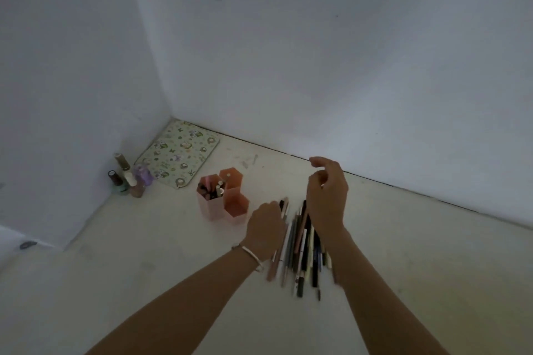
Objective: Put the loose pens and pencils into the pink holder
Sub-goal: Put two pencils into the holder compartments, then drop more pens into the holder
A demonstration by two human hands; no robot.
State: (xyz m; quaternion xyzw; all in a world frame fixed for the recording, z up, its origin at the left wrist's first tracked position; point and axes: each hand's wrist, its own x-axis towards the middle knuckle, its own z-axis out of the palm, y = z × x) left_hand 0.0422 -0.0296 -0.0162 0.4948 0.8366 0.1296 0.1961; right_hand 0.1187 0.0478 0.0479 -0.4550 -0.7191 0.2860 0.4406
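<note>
The pink holder [227,204] stands on the white table left of centre, made of three hexagonal cups. Its left cup holds several pens. A pile of loose pens and pencils [302,251] lies just right of it. My left hand [266,228] rests on the left edge of the pile, fingers closed around a couple of pens whose tips stick out beyond it. My right hand [327,193] hovers over the far end of the pile, fingers curled and apart; whether it pinches anything is hidden.
Several nail polish bottles [128,179] stand in the left corner by the wall. A patterned flat pouch [178,153] lies behind the holder. White walls close off the back and left sides of the table.
</note>
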